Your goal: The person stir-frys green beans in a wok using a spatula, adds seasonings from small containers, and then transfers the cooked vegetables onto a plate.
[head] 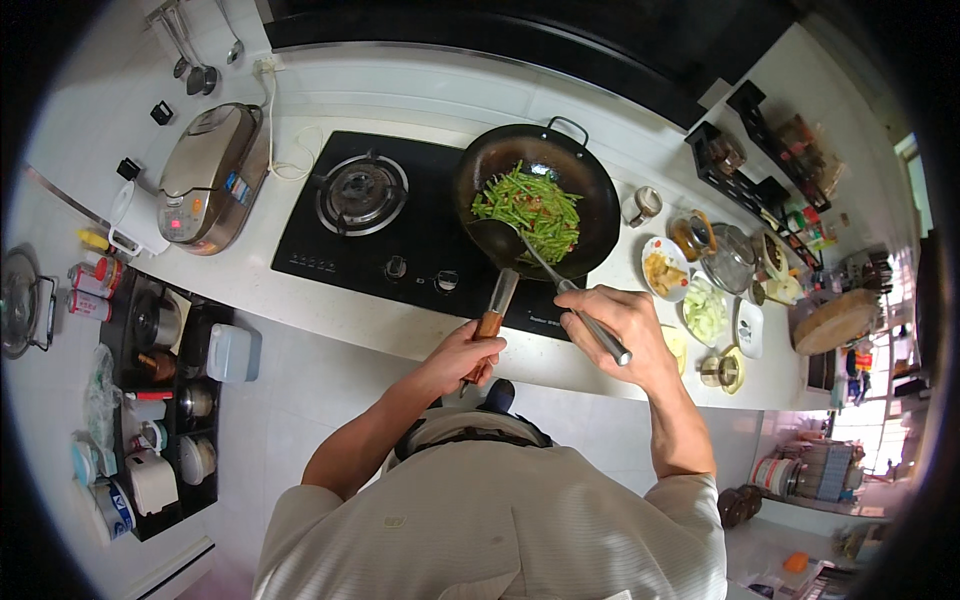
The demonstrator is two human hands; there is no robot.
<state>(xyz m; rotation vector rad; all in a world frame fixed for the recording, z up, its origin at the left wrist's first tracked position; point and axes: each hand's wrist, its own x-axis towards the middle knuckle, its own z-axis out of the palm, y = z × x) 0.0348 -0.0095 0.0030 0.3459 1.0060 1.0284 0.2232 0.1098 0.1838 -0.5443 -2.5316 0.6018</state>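
Observation:
A dark wok stands on the right side of the black gas hob. In it lie cut green beans mixed with small red bits. My left hand grips the wok's wooden handle, which points toward my body. With my right hand I hold a long-handled metal wok ladle. Its broad, dark head rests inside the wok at the near left, against the beans. The flame under the wok is hidden.
Left of the hob are a bare burner and a rice cooker. On the right stand a bowl of yellowish food, a plate of pale green slices, a glass jar and a round wooden board. A dark range hood hangs behind.

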